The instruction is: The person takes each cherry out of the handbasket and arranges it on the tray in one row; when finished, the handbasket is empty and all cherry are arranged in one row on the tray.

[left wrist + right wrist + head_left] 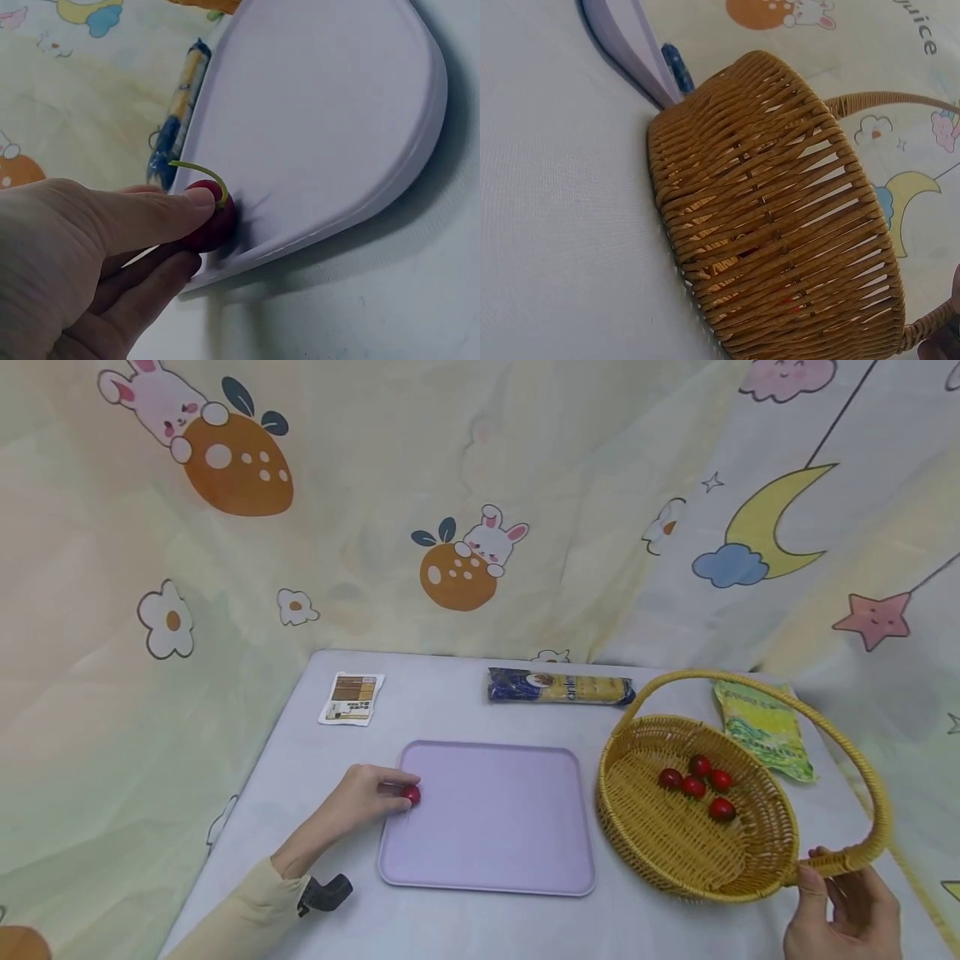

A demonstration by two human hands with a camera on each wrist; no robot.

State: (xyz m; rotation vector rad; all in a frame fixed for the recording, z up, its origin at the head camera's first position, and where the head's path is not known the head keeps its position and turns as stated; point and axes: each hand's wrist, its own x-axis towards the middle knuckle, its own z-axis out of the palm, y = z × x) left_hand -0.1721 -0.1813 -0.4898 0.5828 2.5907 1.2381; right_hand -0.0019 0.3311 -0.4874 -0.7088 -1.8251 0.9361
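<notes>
In the head view my left hand (pixel 363 797) pinches a dark red cherry (pixel 411 794) at the left edge of a flat lilac tray (pixel 495 822). In the left wrist view this cherry (pixel 214 229) shows a curved green stem, with the thumb on top and fingers below. On the right stands a round woven basket (pixel 663 835) with a tall arched handle (pixel 879 802). Several red cherries (pixel 722 810) lie inside it. My right hand (pixel 843 910) grips the handle's lower near end. Only a bit of that hand shows in the right wrist view, beside the basket wall (pixel 780 217).
At the back lie a long blue and yellow packet (pixel 561 687) and, to the left, a small white and brown packet (pixel 352 699). A green and yellow bag (pixel 767 731) lies behind the basket. A patterned cloth (pixel 360 527) hangs around the white table.
</notes>
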